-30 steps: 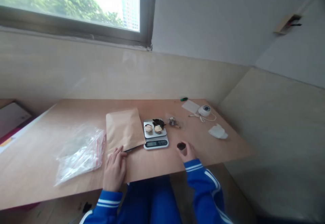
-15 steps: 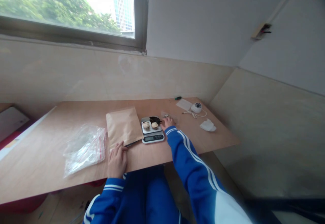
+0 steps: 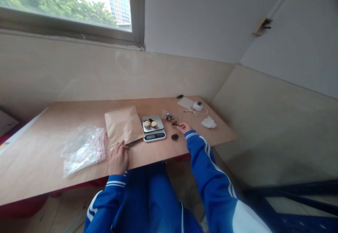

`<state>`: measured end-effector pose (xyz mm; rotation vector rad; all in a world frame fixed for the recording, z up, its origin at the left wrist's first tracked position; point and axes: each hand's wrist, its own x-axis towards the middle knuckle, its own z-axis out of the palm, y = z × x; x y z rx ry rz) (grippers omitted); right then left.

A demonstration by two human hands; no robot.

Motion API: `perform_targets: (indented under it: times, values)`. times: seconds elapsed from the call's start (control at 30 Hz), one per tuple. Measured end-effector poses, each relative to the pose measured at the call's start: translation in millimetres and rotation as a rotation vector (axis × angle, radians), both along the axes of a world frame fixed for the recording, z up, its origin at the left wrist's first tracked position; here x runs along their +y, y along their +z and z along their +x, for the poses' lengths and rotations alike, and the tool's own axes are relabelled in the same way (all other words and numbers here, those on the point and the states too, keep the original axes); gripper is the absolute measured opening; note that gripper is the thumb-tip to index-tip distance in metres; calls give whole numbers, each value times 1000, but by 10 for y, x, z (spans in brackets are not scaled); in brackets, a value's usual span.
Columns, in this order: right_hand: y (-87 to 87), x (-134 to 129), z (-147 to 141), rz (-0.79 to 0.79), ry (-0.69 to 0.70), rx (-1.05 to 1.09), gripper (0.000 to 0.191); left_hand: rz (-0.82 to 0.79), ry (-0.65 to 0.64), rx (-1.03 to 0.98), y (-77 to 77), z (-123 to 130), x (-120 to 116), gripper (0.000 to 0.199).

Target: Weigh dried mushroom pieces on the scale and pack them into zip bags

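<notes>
On the table, my right hand is closed in a pinch at a small dark brown dried piece, right of the kitchen scale. Two pale rounded pieces lie on the scale's silver plate, with a little dark matter between them. A round dark piece rests on the wood just below my right hand. My left hand lies with fingers stretched over the lower corner of a brown paper bag. Near its fingertips a thin dark stick-like thing shows under the bag's edge.
A clear plastic bag lies at the left. Beyond my right hand is a small clear packet with dark bits. A white camera with a cable, a crumpled white wrapper and a green-handled tool sit at the right.
My right hand has moved right, away from the scale plate. Most of the dark matter has left the plate; dark pieces now show on the table beside it. My left hand stays put.
</notes>
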<state>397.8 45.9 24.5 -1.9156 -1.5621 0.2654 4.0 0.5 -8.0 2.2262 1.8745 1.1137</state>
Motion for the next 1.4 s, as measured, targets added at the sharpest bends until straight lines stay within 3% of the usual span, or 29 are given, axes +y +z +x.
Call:
perform_targets:
  times: [0.17,0.33,0.5,0.63,0.8,0.9,1.03,1.17,1.4]
  values:
    - [-257,-170,140,106,2,114,19,0,-5,3,-1,2,-5,20]
    - [-550,-424,102,262,-117,181,24,-10,-8,17,18,4,-9,20]
    - [-661,-591,97,329,-177,151,32,-33,-1,7,33,10,-11,21]
    - [-618,-625,31,340,-137,99,31,-48,5,-9,41,15,-18,21]
    - [-505,-624,-258,295,-113,-103,33,-37,18,-10,29,16,-19,21]
    - [-365,-460,-381,120,-131,-197,33,-33,16,-9,24,12,-19,22]
    - [-144,-39,-373,-62,-73,-240,29,-52,14,-12,40,11,-24,24]
    - [-30,260,-326,-120,21,-250,20,-60,17,-12,55,14,-28,23]
    - [92,304,-316,-119,64,-233,6,-53,20,-1,26,12,-19,23]
